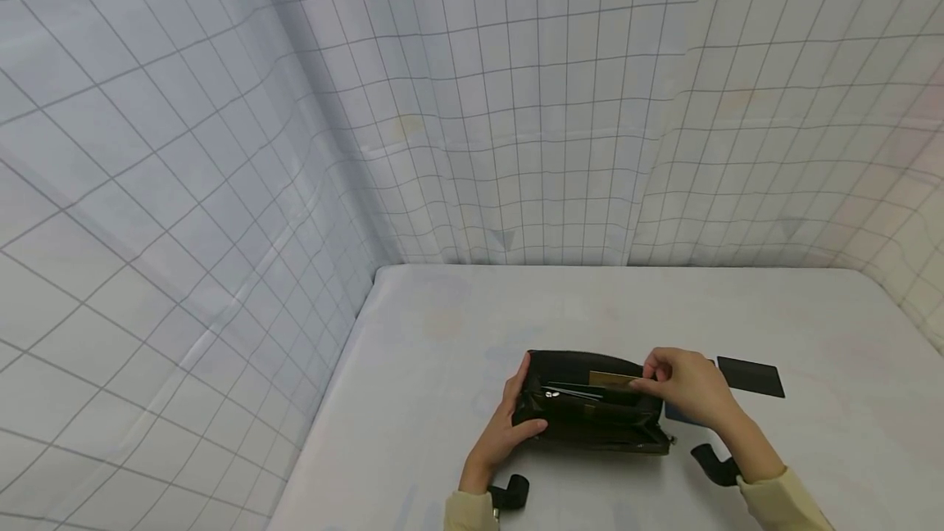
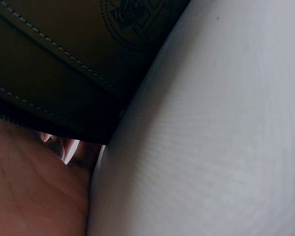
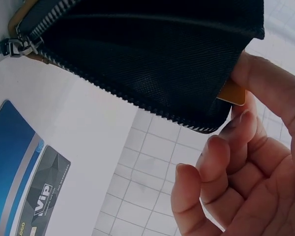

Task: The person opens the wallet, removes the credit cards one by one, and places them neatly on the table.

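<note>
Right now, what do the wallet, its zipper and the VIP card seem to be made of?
Wallet: probably leather or imitation leather with a slight sheen, judging by its stitching and fine grain. Zipper: likely silvery metal, since its teeth glint. VIP card: smooth, probably plastic, given its flat, crisp-edged printed face.

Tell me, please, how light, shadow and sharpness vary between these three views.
Head view: soft, fairly even light, with a faint shadow beneath the wallet; left wrist view: wallet and left hand look dim, beside a shadow fading into the pale table; right wrist view: brighter surroundings, though the wallet's inside is nearly black, and the VIP card's large lettering reads clearly.
</note>
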